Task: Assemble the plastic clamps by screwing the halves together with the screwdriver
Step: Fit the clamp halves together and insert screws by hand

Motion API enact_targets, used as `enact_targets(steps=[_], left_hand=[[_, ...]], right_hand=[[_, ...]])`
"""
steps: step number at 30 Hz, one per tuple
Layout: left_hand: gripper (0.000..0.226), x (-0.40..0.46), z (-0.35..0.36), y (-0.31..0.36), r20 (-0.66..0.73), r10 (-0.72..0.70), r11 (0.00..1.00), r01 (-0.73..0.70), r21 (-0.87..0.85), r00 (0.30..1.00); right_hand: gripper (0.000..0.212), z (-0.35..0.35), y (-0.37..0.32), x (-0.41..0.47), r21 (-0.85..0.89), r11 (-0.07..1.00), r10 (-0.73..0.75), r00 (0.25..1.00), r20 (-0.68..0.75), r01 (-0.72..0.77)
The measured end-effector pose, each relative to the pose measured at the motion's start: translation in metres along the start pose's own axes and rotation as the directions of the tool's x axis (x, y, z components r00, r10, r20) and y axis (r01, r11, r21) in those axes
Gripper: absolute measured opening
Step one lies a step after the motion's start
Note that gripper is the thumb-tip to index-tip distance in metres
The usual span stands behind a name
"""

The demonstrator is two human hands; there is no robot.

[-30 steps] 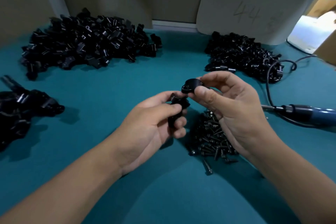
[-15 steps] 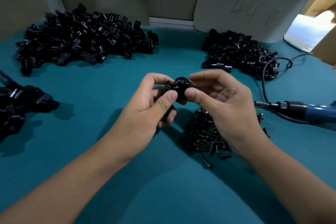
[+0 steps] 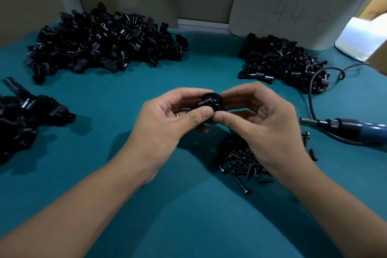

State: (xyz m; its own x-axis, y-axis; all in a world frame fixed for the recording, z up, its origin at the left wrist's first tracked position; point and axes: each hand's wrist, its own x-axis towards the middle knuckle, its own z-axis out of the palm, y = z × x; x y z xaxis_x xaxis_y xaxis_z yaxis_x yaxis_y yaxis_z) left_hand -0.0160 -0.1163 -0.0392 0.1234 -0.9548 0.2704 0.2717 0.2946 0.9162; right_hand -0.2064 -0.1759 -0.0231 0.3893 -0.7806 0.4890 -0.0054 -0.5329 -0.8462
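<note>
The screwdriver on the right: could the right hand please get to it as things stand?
Probably yes, once freed: the screwdriver lies uncovered beside the right hand, which now grips the clamp.

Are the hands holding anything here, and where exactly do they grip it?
Yes. Both hands pinch one black clamp piece together: the left hand on its left side, the right hand on its right, thumbs on its near edge.

Your left hand point(image 3: 167, 128) and right hand point(image 3: 261, 123) have come together, thumbs now touching, pressing the two clamp halves point(image 3: 210, 102) into one piece.
</note>
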Motion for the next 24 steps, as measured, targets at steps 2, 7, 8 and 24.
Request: enact_targets(steps=[2,7,8,24], left_hand=[[0.028,0.000,0.000,0.002,0.006,-0.010,1.000,0.010,-0.011,1.000],[0.030,0.000,0.000,0.005,-0.041,-0.066,0.996,0.063,-0.066,0.997],[0.032,0.001,0.000,0.006,-0.070,-0.078,0.994,0.072,-0.086,0.995],[0.036,0.007,-0.011,0.011,-0.263,-0.209,0.942,0.121,-0.314,0.942]], right_hand=[[0.032,0.001,0.001,-0.001,-0.002,1.000,-0.011,1.000,0.004,0.011],[0.022,-0.010,-0.002,0.001,-0.285,0.956,-0.065,0.998,0.011,0.065],[0.020,-0.016,-0.002,0.002,-0.404,0.911,-0.093,0.996,0.001,0.086],[0.045,-0.032,-0.005,0.006,-0.917,0.400,0.214,0.973,0.084,-0.009]])
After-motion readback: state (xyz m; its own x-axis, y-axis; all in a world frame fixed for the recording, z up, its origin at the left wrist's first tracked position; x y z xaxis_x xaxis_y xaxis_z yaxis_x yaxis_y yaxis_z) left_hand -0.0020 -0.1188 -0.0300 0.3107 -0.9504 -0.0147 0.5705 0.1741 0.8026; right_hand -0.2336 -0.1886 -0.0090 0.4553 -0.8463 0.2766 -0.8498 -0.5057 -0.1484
